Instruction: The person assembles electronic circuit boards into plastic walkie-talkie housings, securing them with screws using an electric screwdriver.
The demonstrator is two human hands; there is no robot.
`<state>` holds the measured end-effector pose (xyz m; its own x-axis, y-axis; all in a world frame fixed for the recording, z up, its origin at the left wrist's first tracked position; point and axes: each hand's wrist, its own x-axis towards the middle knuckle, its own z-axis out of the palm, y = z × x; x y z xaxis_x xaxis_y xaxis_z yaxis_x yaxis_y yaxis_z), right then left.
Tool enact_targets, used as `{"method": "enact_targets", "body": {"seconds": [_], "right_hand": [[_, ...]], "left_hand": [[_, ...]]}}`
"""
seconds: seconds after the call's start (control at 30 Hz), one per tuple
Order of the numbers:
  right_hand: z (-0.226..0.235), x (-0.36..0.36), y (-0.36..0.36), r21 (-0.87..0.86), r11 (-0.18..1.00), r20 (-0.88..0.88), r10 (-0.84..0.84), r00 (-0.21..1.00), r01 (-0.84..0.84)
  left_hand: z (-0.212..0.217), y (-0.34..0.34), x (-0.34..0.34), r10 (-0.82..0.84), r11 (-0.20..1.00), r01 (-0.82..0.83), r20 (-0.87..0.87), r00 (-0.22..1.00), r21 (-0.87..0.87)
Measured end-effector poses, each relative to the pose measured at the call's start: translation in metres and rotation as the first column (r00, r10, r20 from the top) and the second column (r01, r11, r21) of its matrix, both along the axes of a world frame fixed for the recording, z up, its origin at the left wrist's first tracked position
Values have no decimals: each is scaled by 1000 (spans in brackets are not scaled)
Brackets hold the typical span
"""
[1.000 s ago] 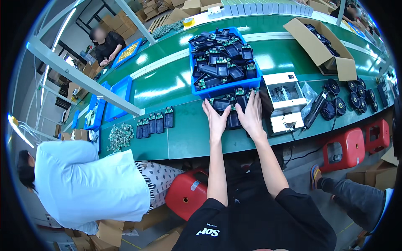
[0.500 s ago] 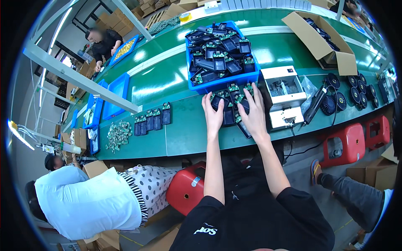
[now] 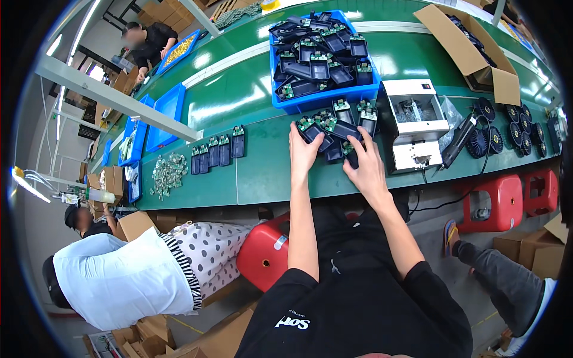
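Observation:
Several dark plastic casings, each with a small green circuit board at one end, lie in a loose group in front of me. My left hand is closed around the left side of the group, its thumb on a casing. At the near right of the group, my right hand has its fingers and thumb on another casing, partly hidden by the hand. One casing lies slantwise between the hands. Beyond, a blue bin is heaped with similar casings.
A white machine stands close on the right, beside a black hand tool and dark round coils. To the left lie a row of casings and a pile of small parts. A co-worker in white leans at the left.
My right hand has come nearer to me and its fingers have drawn in around a casing. The casings between my hands have shifted. The whole view has tilted slightly.

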<state>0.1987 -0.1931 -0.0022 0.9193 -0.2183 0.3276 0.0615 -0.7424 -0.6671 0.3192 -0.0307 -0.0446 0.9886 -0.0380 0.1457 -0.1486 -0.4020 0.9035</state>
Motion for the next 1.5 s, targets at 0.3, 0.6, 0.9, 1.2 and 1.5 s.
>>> {"method": "enact_targets", "body": {"seconds": [0.3, 0.6, 0.9, 1.2, 1.5], "right_hand": [[0, 4, -4, 408, 908, 109, -149, 983, 92], [1, 47, -8, 443, 888, 131, -200, 971, 123], [-5, 77, 0, 95, 957, 120, -286, 951, 275], [-9, 58, -8, 387, 906, -51, -167, 985, 173], [-23, 59, 13, 66, 949, 127, -313, 941, 307]], "left_hand": [[-1, 4, 0, 19, 993, -19, 2, 1000, -115], [31, -31, -14, -32, 999, 29, -102, 994, -37], [36, -41, -17, 116, 956, -111, -3, 993, 271], [34, -33, -5, -3, 1000, 1, -215, 977, -10], [20, -63, -17, 270, 911, -239, 49, 962, -338]]}}
